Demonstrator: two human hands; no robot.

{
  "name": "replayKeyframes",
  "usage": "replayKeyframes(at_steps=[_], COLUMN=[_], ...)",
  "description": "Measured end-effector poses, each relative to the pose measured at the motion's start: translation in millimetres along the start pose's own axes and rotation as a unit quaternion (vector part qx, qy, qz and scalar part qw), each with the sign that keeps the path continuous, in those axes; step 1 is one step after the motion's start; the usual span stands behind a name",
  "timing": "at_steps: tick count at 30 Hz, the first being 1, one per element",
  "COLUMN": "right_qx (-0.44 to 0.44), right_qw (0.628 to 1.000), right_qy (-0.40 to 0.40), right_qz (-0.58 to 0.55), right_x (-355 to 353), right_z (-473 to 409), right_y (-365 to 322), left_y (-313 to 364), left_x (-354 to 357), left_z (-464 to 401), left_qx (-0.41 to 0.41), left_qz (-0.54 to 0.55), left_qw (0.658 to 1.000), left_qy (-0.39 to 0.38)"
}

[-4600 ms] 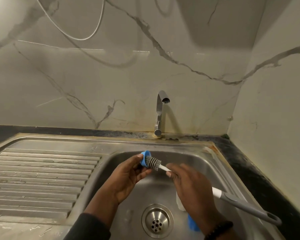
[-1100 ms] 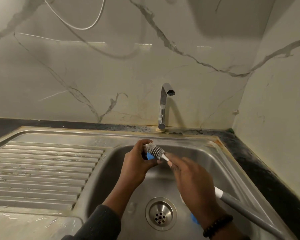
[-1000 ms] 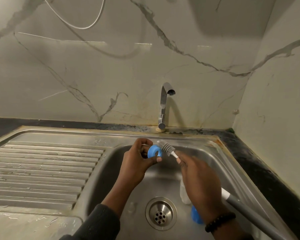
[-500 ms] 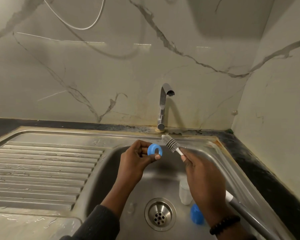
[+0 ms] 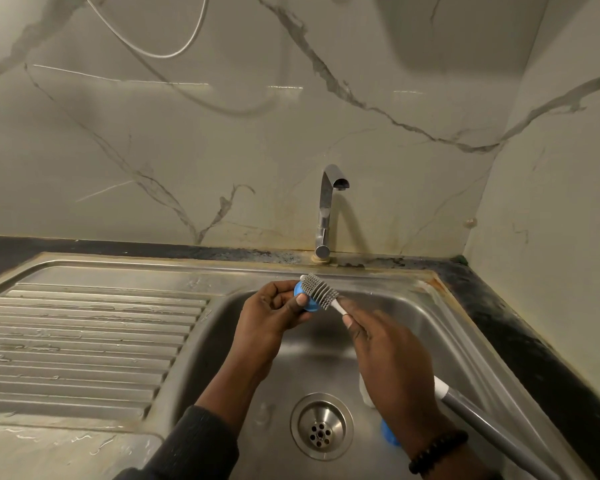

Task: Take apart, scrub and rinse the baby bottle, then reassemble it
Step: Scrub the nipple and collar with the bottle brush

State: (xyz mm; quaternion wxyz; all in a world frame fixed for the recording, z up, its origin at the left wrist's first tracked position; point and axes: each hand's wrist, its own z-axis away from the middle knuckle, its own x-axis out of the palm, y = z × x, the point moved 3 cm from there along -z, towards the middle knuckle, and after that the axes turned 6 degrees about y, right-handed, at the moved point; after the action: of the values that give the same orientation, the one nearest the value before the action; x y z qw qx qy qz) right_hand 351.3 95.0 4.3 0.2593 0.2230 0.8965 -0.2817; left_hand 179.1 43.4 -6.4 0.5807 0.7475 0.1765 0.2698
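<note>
Over the back of the sink basin my left hand (image 5: 269, 317) pinches a small blue bottle ring (image 5: 303, 296) between thumb and fingers. My right hand (image 5: 392, 362) grips the white and grey shaft of a bottle brush (image 5: 321, 292), whose grey bristle head lies across the ring's front. The brush's long grey handle (image 5: 492, 427) runs down to the lower right. On the basin floor, mostly hidden behind my right wrist, stand a clear bottle body (image 5: 366, 393) and a blue part (image 5: 388, 436).
The steel sink (image 5: 430, 327) has a round drain (image 5: 321, 426) in its floor. A chrome tap (image 5: 326, 209) rises behind it, with no water running. A ribbed draining board (image 5: 84, 341) lies to the left. Dark countertop borders the right side below a marble wall.
The brush head has come back down from beside the ring and now lies across its face. My left hand has turned the ring slightly. The camera view shifted a little.
</note>
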Motion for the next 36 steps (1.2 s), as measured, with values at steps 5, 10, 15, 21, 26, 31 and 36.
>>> replayKeyframes(at_steps=[5, 10, 15, 21, 26, 31, 36], right_qx=[-0.019, -0.009, 0.018, -0.040, 0.001, 0.048, 0.078], right_qw=[1.000, 0.999, 0.999, 0.999, 0.998, 0.993, 0.995], right_qy=[-0.019, 0.009, 0.042, -0.009, -0.022, -0.055, -0.001], right_qz=[-0.014, 0.043, -0.024, 0.034, 0.053, 0.093, 0.061], right_x=[0, -7, -16, -3, -5, -9, -14], right_z=[0, -4, -6, -4, -6, -6, -8], right_y=[-1, 8, 11, 0, 1, 17, 15], left_y=[-4, -5, -4, -2, -4, 4, 0], left_x=[-1, -3, -4, 1, 4, 8, 11], left_z=[-2, -4, -4, -1, -2, 3, 4], left_qx=[-0.030, -0.081, -0.047, 0.062, 0.073, 0.055, -0.026], left_qz=[0.087, 0.199, 0.138, -0.094, -0.171, -0.060, 0.101], left_qw=[0.996, 0.976, 0.989, 0.994, 0.983, 0.997, 0.994], left_qy=[0.012, 0.038, 0.027, -0.005, 0.005, -0.014, -0.025])
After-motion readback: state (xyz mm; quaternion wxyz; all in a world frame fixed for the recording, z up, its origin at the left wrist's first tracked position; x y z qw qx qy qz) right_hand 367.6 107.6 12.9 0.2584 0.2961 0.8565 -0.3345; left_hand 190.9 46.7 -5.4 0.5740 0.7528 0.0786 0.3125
